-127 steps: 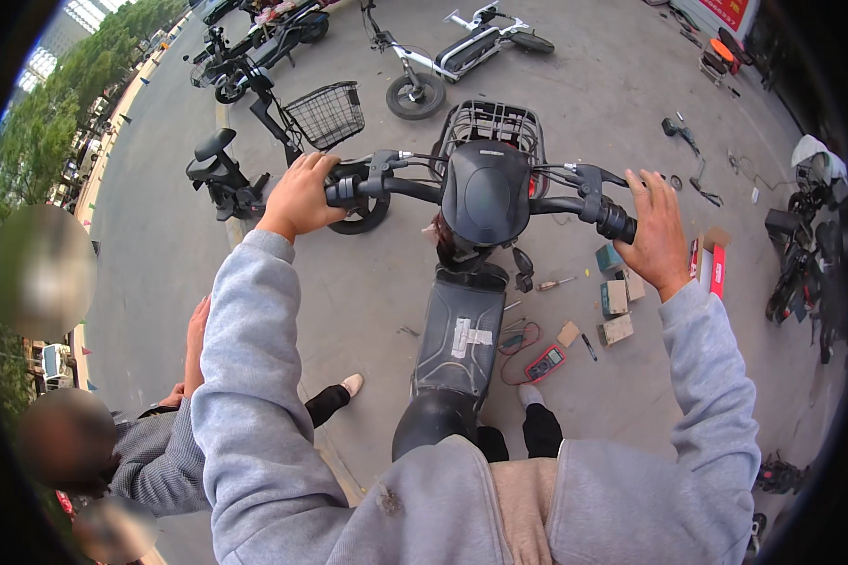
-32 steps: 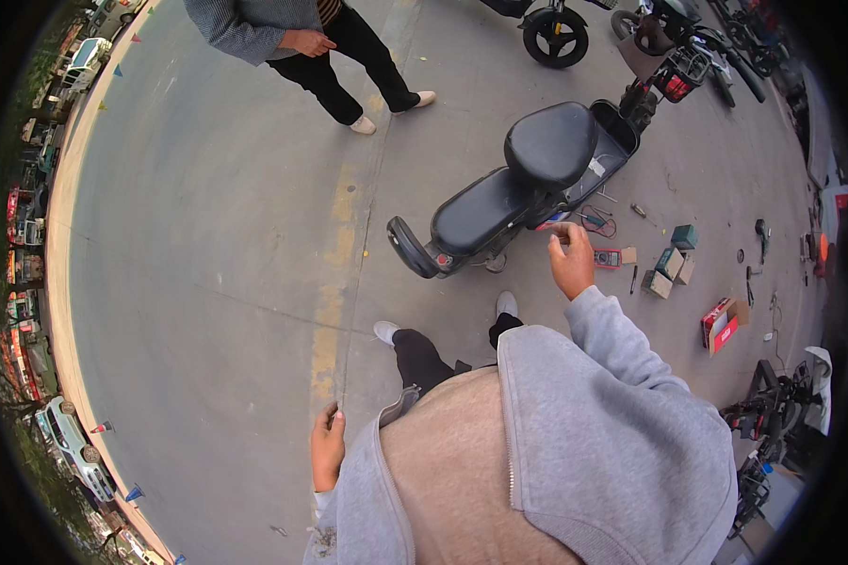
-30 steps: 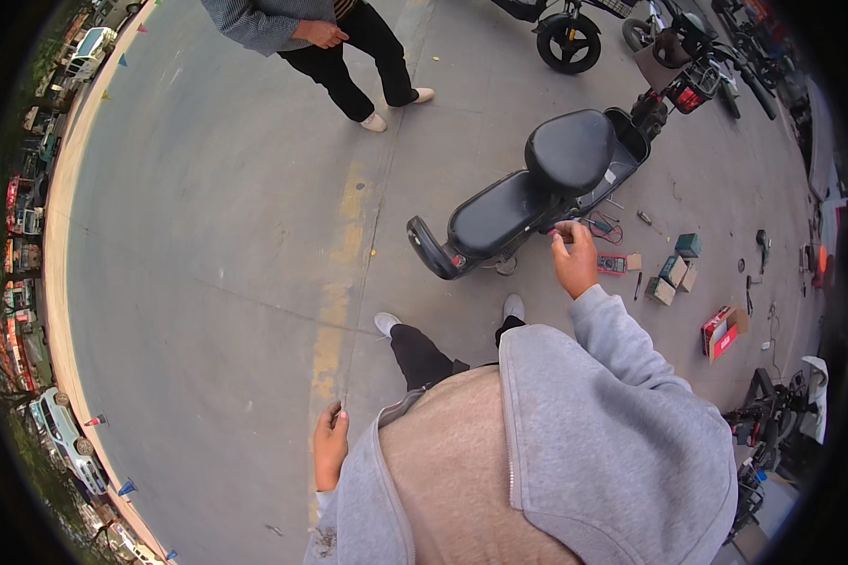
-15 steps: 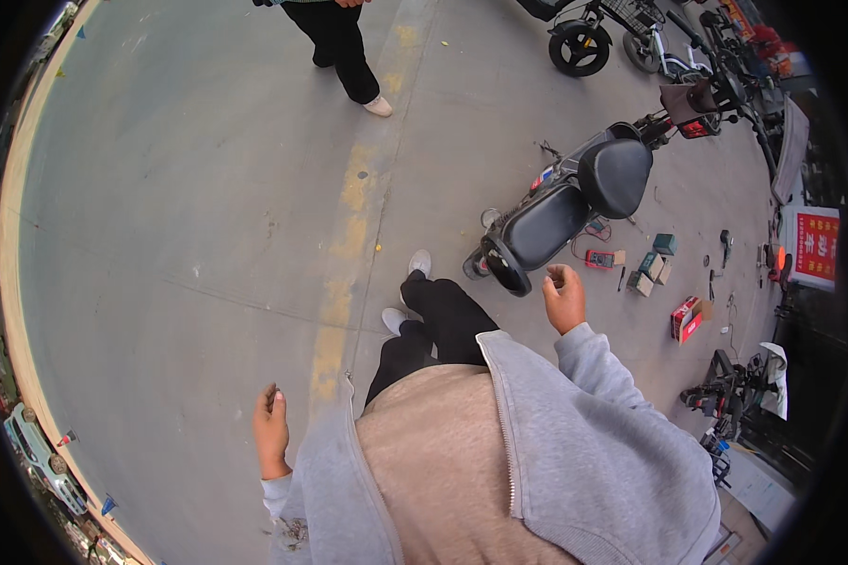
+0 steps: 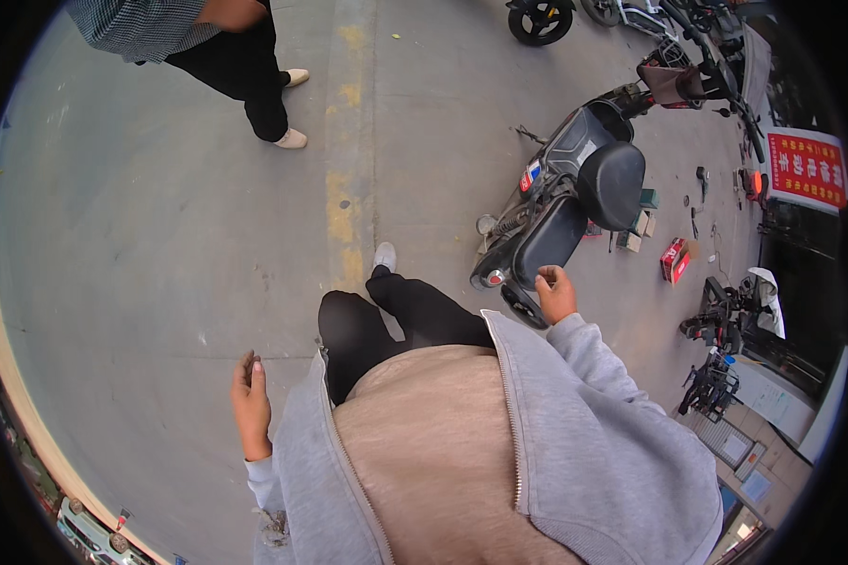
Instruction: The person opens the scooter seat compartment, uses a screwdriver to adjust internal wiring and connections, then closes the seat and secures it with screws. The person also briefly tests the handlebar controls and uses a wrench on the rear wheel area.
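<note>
My left hand (image 5: 252, 407) hangs at my left side over the bare pavement. Its fingers point forward, the thumb stands apart from them, and nothing shows in the hand. On the other side, my right hand (image 5: 557, 295) hovers beside the rear of a black electric scooter (image 5: 548, 234), its fingers loosely bent and no object visible in them. In this view the fingertips come close to the scooter's tail; I cannot tell whether they touch. A round black seat pad (image 5: 612, 185) sits on the scooter. I wear an open grey jacket (image 5: 594, 443) and black trousers.
Another person (image 5: 226, 80) in black trousers stands at the upper left. Past the scooter lie a red box (image 5: 675, 260), several small boxes and tools. A red sign (image 5: 807, 169) and parts (image 5: 711, 386) line the right side. A yellow stripe (image 5: 342, 212) crosses the ground.
The view has turned and moved forward. The other person appears nearer and farther left. The scooter's rear is closer to my right hand and now hides the red meter. Both hands stay without objects.
</note>
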A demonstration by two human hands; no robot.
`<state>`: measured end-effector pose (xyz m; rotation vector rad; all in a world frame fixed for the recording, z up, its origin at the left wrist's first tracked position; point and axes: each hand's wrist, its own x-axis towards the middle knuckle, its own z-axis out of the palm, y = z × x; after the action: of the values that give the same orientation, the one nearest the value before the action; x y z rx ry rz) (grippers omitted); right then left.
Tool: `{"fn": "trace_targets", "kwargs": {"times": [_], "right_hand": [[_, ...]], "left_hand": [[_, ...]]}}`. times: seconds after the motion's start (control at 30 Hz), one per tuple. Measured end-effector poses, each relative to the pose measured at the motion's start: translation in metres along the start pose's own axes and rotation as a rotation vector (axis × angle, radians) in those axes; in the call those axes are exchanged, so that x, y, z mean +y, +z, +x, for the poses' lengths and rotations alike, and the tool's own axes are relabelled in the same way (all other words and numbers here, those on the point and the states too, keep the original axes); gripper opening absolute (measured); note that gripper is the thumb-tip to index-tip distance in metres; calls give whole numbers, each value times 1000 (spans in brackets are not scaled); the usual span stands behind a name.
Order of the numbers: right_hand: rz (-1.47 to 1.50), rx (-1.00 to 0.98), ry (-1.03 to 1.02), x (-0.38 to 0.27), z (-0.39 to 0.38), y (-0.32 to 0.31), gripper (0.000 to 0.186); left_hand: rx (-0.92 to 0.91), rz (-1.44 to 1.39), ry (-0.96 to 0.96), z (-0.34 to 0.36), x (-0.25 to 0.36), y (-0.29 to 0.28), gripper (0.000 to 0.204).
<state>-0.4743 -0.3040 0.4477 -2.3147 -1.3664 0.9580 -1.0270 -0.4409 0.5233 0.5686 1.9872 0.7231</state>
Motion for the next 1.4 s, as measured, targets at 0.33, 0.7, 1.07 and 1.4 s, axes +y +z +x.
{"fn": "trace_targets", "kwargs": {"times": [0.33, 0.7, 1.07, 1.4], "right_hand": [[-198, 304, 153, -11, -44, 12, 25], [-93, 382, 525, -154, -143, 100, 21], [94, 748, 835, -83, -308, 127, 18], [318, 1255, 1212, 137, -521, 213, 11]], "left_hand": [[-363, 163, 115, 173, 99, -15, 46], [-519, 432, 388, 341, 201, -56, 42], [-739, 271, 733, 296, 301, 110, 36], [-1084, 437, 1031, -11, 238, 306, 31]]}}
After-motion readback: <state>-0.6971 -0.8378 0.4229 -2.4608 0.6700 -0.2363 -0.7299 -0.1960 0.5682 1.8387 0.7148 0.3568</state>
